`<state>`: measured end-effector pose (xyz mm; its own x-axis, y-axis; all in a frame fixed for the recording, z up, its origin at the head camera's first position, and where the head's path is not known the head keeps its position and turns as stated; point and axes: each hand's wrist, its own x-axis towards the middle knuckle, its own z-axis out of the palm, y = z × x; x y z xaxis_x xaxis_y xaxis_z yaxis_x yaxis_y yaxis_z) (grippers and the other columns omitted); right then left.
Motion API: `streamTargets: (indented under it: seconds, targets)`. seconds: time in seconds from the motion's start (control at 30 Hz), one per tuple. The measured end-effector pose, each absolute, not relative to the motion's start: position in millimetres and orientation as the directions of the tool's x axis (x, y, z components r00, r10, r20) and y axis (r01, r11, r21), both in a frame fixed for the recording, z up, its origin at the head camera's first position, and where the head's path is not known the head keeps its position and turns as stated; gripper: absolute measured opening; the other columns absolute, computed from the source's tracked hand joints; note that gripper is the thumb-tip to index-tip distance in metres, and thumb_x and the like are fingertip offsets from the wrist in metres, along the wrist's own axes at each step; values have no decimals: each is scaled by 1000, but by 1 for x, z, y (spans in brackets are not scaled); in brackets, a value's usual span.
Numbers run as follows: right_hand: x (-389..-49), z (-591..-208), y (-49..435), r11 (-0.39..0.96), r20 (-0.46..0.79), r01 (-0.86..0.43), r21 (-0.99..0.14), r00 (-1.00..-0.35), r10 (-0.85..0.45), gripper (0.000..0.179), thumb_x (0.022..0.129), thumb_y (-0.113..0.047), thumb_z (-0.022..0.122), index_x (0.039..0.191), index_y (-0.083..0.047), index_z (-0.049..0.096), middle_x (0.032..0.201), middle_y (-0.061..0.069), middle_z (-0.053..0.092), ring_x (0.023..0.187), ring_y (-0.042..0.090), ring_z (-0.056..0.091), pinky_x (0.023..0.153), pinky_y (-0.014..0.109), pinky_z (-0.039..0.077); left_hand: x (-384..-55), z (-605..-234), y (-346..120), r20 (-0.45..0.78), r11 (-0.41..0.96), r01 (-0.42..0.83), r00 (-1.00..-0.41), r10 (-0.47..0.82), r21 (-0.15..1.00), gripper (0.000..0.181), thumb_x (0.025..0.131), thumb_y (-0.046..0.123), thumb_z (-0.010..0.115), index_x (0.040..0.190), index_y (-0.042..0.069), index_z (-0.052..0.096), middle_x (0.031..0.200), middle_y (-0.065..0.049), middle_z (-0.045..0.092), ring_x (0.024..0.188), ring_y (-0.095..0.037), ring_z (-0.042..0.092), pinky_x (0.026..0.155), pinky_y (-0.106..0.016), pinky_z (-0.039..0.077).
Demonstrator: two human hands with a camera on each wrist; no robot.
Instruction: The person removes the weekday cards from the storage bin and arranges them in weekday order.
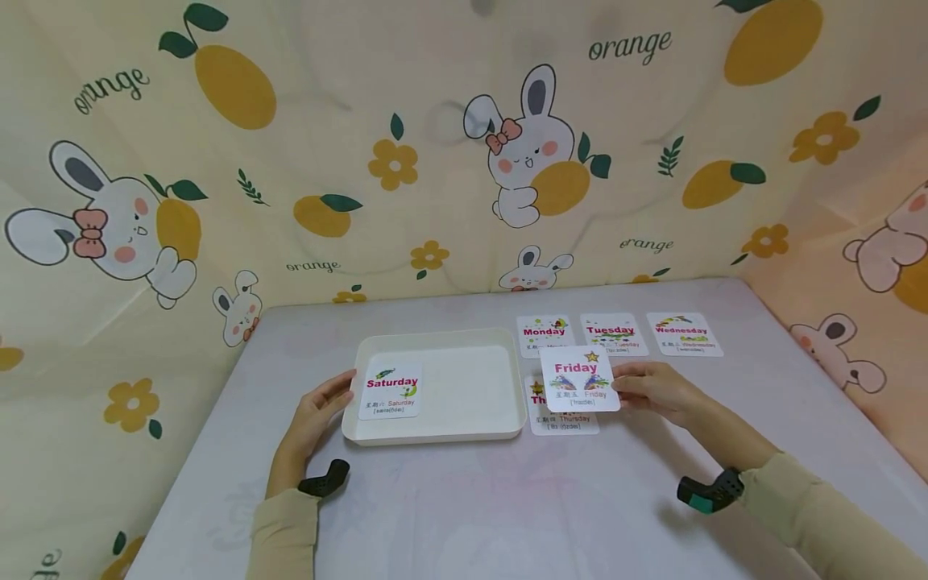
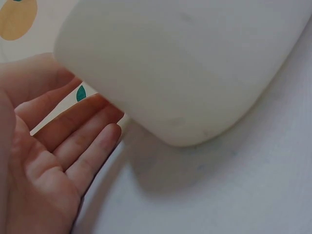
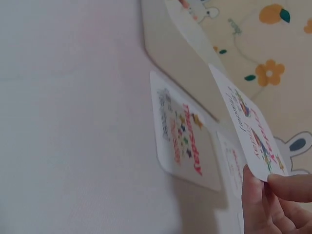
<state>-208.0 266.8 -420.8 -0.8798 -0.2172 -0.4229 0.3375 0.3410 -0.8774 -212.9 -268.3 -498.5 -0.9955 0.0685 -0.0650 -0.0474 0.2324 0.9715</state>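
My right hand (image 1: 656,391) pinches the right edge of a white Friday card (image 1: 580,379), thumb and fingers on it. That card is held above a Thursday card (image 1: 564,424), partly covering it in the head view; the right wrist view shows more of the Thursday card (image 3: 185,131) beneath. My left hand (image 1: 316,415) is at the left side of a white tray (image 1: 449,436), fingertips touching its edge. In the left wrist view the fingers look mostly straight against the tray's outer wall (image 2: 161,97). A Saturday card (image 1: 391,391) lies inside the tray at its left.
Monday (image 1: 544,334), Tuesday (image 1: 613,334) and Wednesday (image 1: 685,334) cards lie in a row at the back right of the table (image 1: 471,507). Behind stands a patterned cloth backdrop (image 1: 406,72). Each wrist wears a dark camera band.
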Motion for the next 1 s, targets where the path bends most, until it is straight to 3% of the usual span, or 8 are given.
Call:
streamTargets:
  seconds: [0.47, 0.77, 1.0]
  targets:
    - [-203, -431, 299, 362, -463, 375, -853, -864, -198, 48, 96, -19, 58, 132, 11, 46, 89, -9, 66, 79, 6, 61, 72, 19, 56, -211, -498, -266, -66, 248, -48, -996, 64, 968, 55, 96, 26, 60, 143, 4, 44, 153, -17, 40, 109, 21, 50, 92, 0, 40]
    - [-204, -435, 322, 378, -497, 407, -831, -850, -178, 43, 96, -18, 57, 129, 9, 50, 88, -9, 66, 79, 7, 61, 71, 19, 57, -213, -501, -267, -63, 257, -47, -996, 55, 965, 54, 95, 27, 60, 142, 6, 45, 151, -9, 45, 110, 19, 51, 93, 0, 41]
    - [-203, -439, 338, 379, -520, 434, -817, -838, -163, 43, 97, -17, 56, 130, 9, 49, 89, -9, 66, 80, 8, 61, 73, 21, 57, -212, -498, -266, -77, 257, -61, -996, 51, 964, 55, 95, 28, 60, 143, 6, 44, 153, -13, 41, 109, 20, 50, 92, 0, 40]
